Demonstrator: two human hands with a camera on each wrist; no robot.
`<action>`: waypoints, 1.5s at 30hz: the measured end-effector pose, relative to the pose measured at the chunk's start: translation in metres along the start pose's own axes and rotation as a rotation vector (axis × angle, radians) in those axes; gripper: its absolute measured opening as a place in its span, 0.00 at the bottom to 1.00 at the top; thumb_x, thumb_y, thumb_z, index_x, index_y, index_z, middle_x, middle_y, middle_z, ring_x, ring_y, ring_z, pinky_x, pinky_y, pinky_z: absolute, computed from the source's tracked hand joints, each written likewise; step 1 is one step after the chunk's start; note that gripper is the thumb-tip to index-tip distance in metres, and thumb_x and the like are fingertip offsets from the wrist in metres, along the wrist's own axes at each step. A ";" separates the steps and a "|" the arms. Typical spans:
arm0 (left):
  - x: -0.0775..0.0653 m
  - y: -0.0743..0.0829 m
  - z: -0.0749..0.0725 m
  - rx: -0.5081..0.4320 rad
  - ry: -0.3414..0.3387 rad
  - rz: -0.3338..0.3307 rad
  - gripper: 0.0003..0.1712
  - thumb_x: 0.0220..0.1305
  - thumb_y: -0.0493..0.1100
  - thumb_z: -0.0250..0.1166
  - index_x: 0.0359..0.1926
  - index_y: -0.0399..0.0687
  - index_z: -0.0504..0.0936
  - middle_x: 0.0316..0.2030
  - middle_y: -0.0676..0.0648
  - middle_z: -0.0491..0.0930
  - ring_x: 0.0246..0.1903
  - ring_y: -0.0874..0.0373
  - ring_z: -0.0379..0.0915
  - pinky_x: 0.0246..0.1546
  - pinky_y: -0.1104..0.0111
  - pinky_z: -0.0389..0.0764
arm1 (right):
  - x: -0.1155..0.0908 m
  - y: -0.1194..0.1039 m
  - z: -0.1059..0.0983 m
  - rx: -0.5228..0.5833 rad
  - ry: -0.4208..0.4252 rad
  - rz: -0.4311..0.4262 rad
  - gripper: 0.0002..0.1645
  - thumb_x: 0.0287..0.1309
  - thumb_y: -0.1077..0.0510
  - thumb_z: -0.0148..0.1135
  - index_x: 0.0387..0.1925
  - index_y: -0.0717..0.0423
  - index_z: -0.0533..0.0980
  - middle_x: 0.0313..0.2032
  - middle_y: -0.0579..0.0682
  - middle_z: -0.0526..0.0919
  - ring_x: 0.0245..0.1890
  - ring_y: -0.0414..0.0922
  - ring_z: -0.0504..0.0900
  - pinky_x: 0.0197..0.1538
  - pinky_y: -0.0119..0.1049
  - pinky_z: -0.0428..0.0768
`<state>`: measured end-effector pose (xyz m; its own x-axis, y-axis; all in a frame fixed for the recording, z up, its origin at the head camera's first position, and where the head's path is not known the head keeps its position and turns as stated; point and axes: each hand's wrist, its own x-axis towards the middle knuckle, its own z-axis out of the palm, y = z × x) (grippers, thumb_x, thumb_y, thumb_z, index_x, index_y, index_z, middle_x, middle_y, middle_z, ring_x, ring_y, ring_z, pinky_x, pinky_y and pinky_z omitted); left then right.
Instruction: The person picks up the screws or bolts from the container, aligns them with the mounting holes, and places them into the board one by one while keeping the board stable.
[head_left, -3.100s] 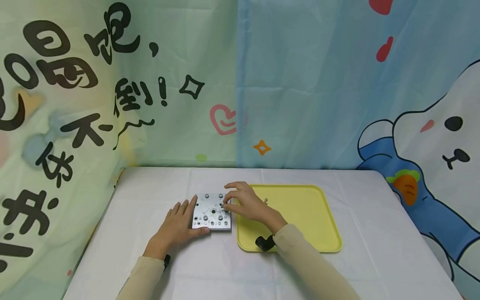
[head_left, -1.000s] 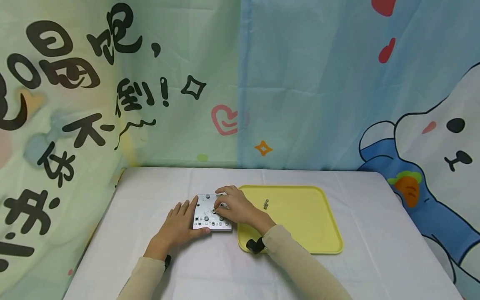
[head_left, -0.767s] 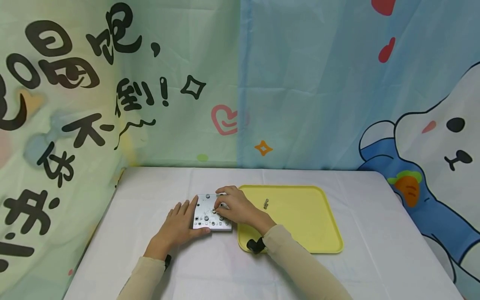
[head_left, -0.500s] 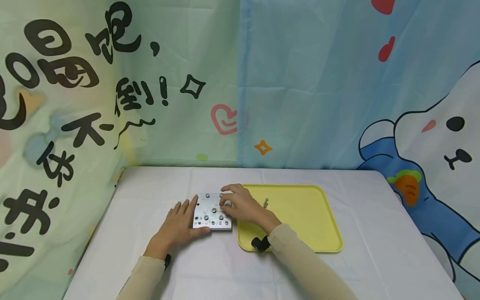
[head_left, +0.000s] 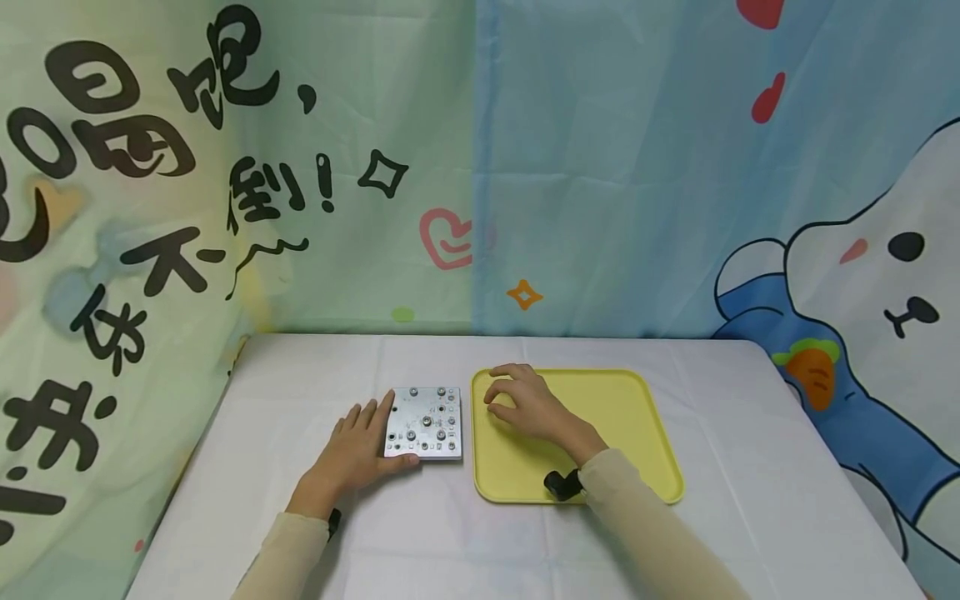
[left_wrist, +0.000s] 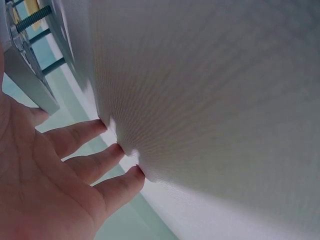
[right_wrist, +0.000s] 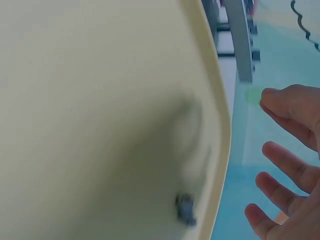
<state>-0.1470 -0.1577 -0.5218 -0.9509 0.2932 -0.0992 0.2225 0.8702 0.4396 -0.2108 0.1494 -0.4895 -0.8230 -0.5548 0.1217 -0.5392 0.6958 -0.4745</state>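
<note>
A square silver metal plate [head_left: 408, 407] with several bolt heads on top lies left of the yellow tray. In the left wrist view, bolts [left_wrist: 35, 19] run down beneath its edge. My left hand [head_left: 360, 446] rests at its left side, fingers spread and straight, thumb along the front edge. Three of its fingertips [left_wrist: 135, 172] press on the white cloth. My right hand [head_left: 528, 404] hovers over the tray, fingers loosely bent and apart, holding nothing. Below it, a blurred small bunch of screws [right_wrist: 186, 210] lies in the tray, hidden by the hand in the head view.
The yellow tray [head_left: 577, 492] with a low raised rim lies just right of the plate. A white cloth [head_left: 450, 533] covers the table. Printed curtains [head_left: 600, 167] hang behind it and along the left side. Black wrist cameras [head_left: 562, 485] are strapped to the wrists.
My right hand has lifted off the plate and moved right over the tray. A bolt head now shows in the plate's middle, where a bare hole was earlier. The left hand stays put.
</note>
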 end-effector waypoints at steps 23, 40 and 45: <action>0.001 -0.002 0.003 0.012 0.003 -0.002 0.65 0.55 0.74 0.65 0.80 0.45 0.47 0.72 0.29 0.57 0.71 0.28 0.48 0.68 0.38 0.53 | -0.028 0.073 -0.009 0.164 0.095 0.063 0.07 0.64 0.66 0.64 0.43 0.62 0.83 0.53 0.63 0.78 0.59 0.64 0.71 0.64 0.62 0.65; 0.001 -0.002 0.004 -0.004 -0.007 0.002 0.65 0.56 0.75 0.64 0.80 0.45 0.46 0.72 0.29 0.56 0.71 0.28 0.46 0.68 0.38 0.52 | -0.032 0.085 0.002 0.118 0.116 0.054 0.09 0.62 0.66 0.67 0.42 0.56 0.86 0.55 0.67 0.77 0.59 0.65 0.71 0.62 0.67 0.63; 0.001 -0.001 0.003 -0.001 -0.015 -0.003 0.65 0.56 0.75 0.64 0.80 0.46 0.45 0.73 0.29 0.55 0.72 0.29 0.45 0.69 0.39 0.51 | -0.033 0.085 0.003 0.125 0.131 0.054 0.06 0.61 0.66 0.68 0.38 0.55 0.85 0.53 0.65 0.78 0.59 0.64 0.71 0.62 0.65 0.64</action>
<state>-0.1479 -0.1573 -0.5253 -0.9482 0.2968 -0.1136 0.2198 0.8706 0.4402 -0.2292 0.2254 -0.5364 -0.8709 -0.4482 0.2015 -0.4737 0.6567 -0.5869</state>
